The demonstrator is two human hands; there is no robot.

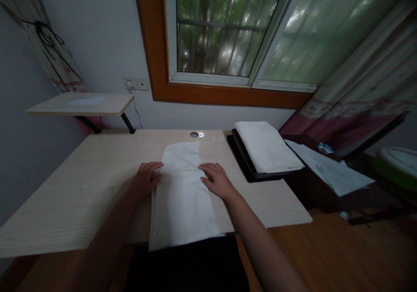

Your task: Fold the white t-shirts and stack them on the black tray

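Note:
A folded white cloth lies lengthwise on the pale wooden desk, its near end reaching the front edge by my lap. Along its left edge rests my left hand, fingertips touching the fabric and thumb apart from the fingers. My right hand is at the opposite edge, fingers stretched onto the cloth and thumb spread below them. Small creases run across the fabric between the hands. What kind of garment or linen it is, I cannot make out.
To the right, another folded white cloth sits on black folded items. A small raised shelf stands at the back left. Near the back edge is a cable hole. Beyond the desk's right side lies a pale sheet on dark furniture.

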